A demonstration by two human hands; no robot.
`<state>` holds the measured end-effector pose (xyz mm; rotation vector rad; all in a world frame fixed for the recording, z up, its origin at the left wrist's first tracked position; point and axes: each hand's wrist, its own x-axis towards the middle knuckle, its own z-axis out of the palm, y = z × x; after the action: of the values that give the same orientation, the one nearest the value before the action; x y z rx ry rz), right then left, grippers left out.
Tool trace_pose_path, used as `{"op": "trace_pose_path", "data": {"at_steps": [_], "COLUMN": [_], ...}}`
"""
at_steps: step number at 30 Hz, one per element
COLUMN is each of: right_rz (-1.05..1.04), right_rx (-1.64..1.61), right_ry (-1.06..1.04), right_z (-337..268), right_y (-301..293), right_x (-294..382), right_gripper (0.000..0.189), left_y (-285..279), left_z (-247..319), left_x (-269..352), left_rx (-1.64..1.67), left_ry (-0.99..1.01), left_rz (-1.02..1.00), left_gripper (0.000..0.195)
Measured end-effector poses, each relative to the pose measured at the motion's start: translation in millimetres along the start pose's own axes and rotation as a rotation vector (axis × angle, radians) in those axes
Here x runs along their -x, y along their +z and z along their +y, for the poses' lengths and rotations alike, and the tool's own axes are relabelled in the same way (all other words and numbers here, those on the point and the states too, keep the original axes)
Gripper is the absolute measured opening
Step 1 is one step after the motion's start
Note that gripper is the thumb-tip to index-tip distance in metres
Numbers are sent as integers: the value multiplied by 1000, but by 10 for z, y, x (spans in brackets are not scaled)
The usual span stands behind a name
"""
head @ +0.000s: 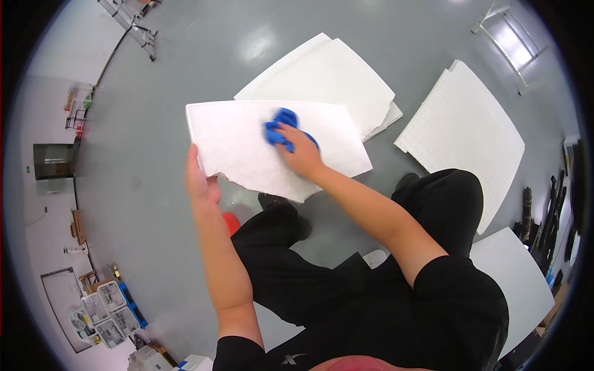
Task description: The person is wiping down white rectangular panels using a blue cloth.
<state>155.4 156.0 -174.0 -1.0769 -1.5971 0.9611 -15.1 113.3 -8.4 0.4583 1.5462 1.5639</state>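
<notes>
A white panel [232,139] with a broken, jagged lower edge and a faint pattern on its face is tilted up before me. My left hand [200,178] grips it at its lower left corner, thumb along the side edge. My right hand [299,150] presses a crumpled blue cloth [283,127] against the middle of the panel's face. The cloth looks slightly blurred. Behind the held panel lie more white panels [334,74], stacked unevenly on the grey floor, one with a broken right corner.
Another stack of white panels [468,130] lies to the right, beside my knee. A red object [231,224] is partly hidden by my left leg. Clear plastic bins [111,315] stand at the lower left. A metal frame [508,51] stands at the upper right, a folded ladder [132,28] at the upper left.
</notes>
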Motion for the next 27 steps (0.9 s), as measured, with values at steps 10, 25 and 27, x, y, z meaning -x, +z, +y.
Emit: {"op": "trace_pose_path", "data": {"at_steps": [10, 25, 27], "right_rz": [188, 242, 175], "right_rx": [211, 192, 166], "right_ry": [612, 497, 776], "right_z": [1397, 1790, 1810], "right_y": [-533, -612, -746], "right_x": [883, 743, 817], "right_gripper": [46, 35, 38], "left_y": [-350, -68, -149], "left_z": [-143, -118, -87], "left_x": [-245, -121, -103], "left_rx": [-91, -68, -59], "left_ry": [-7, 3, 15], "left_rz": [-46, 113, 121], "left_gripper": [47, 47, 47]}}
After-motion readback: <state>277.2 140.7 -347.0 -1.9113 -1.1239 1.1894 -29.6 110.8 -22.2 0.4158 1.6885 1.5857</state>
